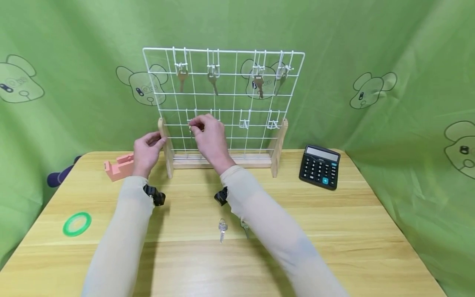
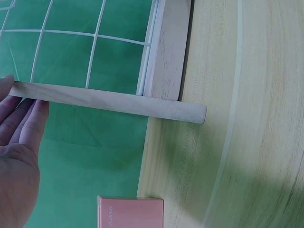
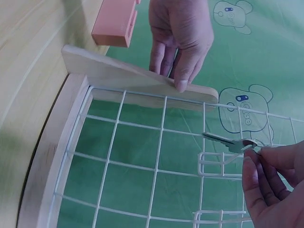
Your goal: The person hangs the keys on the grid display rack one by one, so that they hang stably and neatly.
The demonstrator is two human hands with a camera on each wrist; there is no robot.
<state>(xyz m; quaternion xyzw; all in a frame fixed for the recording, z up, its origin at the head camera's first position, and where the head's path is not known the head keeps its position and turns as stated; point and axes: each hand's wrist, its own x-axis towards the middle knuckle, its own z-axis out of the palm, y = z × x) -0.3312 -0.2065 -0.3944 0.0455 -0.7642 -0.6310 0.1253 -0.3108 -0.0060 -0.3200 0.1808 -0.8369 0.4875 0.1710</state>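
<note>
A white wire grid rack (image 1: 234, 74) stands upright between two wooden side posts. At its left post (image 2: 109, 102) my left hand (image 1: 146, 152) grips the upper end, thumb on one face and fingers on the other. My right hand (image 1: 212, 138) is before the grid's lower left part, pinching a key (image 3: 225, 141) by its ring end. The key's blade points away from the fingertips and overlaps a white wire hook (image 3: 211, 164) in the right wrist view. Several keys (image 1: 258, 84) hang from hooks along the rack's top row.
A silver key (image 1: 222, 227) lies on the wooden table (image 1: 178, 264); another key (image 1: 245, 228) shows partly beside the right sleeve. Two bare hooks (image 1: 243, 123) hang at lower right. A calculator (image 1: 320, 167) is right, a pink holder (image 1: 119, 167) and green tape roll (image 1: 76, 224) left.
</note>
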